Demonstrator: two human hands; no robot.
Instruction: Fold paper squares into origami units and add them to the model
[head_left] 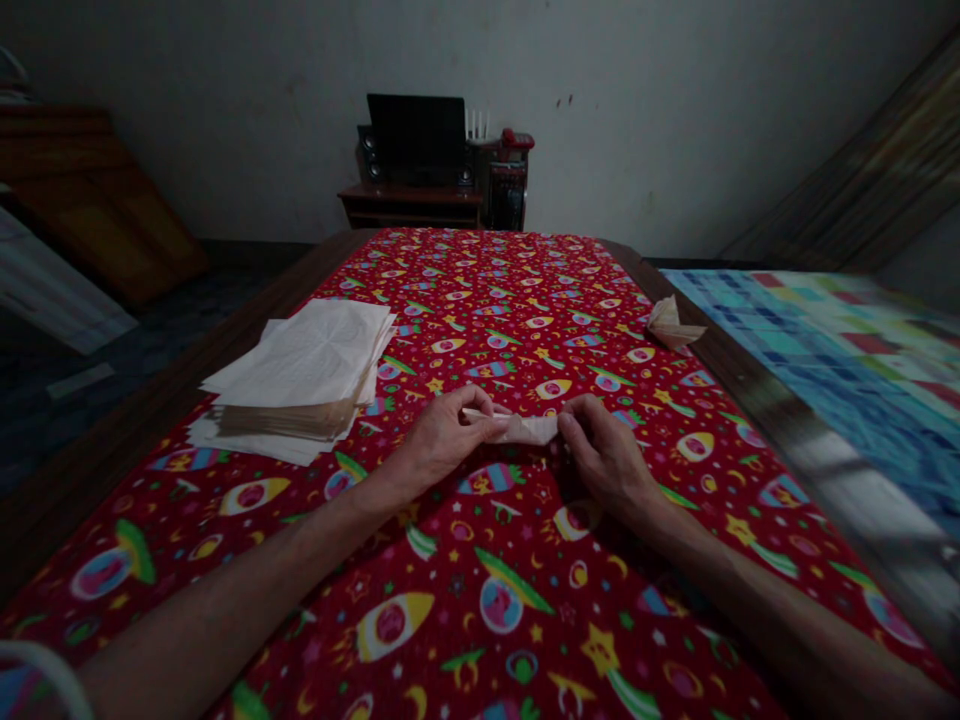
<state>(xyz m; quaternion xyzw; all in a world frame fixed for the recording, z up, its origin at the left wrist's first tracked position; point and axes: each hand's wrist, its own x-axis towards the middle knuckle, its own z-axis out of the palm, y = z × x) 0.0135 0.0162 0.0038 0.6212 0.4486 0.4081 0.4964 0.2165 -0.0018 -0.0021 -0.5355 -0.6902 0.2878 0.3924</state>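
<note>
Paper (531, 430) — folded; left hand (444, 432), right hand (606, 448) pinching.

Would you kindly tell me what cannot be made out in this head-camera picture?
All in the head view:
Folded paper: partly covered by the left hand and right hand.
Paper stack: its top sheet covers most of what lies beneath.
Top sheet: faint marks too dim to make out.
Wooden cabinet: cut off by the left edge.
Checked cloth: cut off by the right edge.
</note>
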